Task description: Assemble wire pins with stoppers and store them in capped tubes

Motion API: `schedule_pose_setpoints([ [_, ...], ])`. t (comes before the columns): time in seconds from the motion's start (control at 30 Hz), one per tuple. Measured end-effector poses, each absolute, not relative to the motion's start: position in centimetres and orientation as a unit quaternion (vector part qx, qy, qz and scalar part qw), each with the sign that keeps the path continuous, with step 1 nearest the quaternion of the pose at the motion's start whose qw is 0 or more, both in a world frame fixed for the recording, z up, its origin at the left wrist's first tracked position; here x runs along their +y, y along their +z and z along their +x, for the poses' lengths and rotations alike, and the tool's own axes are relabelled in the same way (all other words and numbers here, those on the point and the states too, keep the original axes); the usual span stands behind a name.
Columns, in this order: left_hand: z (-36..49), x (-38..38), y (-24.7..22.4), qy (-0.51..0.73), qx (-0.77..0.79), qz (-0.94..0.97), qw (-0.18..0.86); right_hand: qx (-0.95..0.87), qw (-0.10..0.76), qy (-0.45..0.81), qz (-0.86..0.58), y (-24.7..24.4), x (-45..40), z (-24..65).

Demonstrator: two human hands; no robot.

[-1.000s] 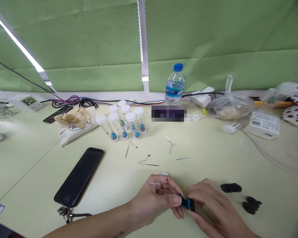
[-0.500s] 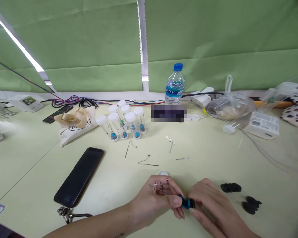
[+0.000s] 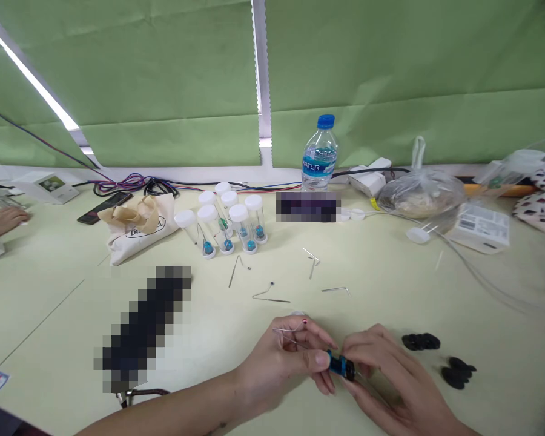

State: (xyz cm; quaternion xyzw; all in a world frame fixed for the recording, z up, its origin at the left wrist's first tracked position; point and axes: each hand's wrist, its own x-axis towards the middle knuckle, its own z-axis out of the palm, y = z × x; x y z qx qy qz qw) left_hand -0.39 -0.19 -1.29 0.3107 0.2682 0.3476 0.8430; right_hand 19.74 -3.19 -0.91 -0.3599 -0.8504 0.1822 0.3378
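My left hand [image 3: 290,357] pinches a small blue-and-black cylinder [image 3: 341,366] between thumb and fingers. A thin bent wire with a red tip [image 3: 295,329] also lies in that hand, across the fingers. At the cylinder's right end is my right hand [image 3: 388,369], fingers curled around a thin metal rod [image 3: 366,381] that is mostly hidden by them. Whether the rod touches the cylinder is hard to make out. A white round cap [image 3: 297,313] shows partly behind my left hand. Black oval pieces [image 3: 421,342] lie to the right of my right hand.
Bent wires [image 3: 271,299] and small hex keys [image 3: 336,290] lie ahead of my hands. Several clear tubes with white caps [image 3: 238,212] stand behind them. A water bottle [image 3: 320,160] is at the back, a cloth bag [image 3: 140,236] at left. Another person's hand [image 3: 4,221] rests far left.
My right hand has drawn slightly off the cylinder's black end, uncovering it and the thin rod. The cylinder has tilted a little. Another person's hand has appeared at far left.
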Motion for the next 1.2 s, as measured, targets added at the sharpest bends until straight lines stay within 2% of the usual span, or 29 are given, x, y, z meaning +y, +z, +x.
schedule_pose_setpoints([
  [0.33, -0.4, -0.2, -0.8, 0.325, 0.304, 0.309, 0.840, -0.842, 0.346, 0.178, -0.372, -0.6, -3.2, 19.8],
  [0.47, -0.4, -0.2, -0.6, 0.318, 0.311, 0.302, 0.843, -0.839, 0.338, 0.217, -0.367, -0.2, -3.2, 20.0],
  [0.73, -0.5, -0.2, -0.7, 0.315, 0.304, 0.315, 0.842, -0.780, 0.339, 0.252, -0.462, -0.7, -3.4, 20.1],
  [1.2, -0.4, -0.4, -0.6, 0.312, 0.293, 0.325, 0.843, -0.797, 0.357, 0.233, -0.427, -1.7, -3.1, 20.3],
])
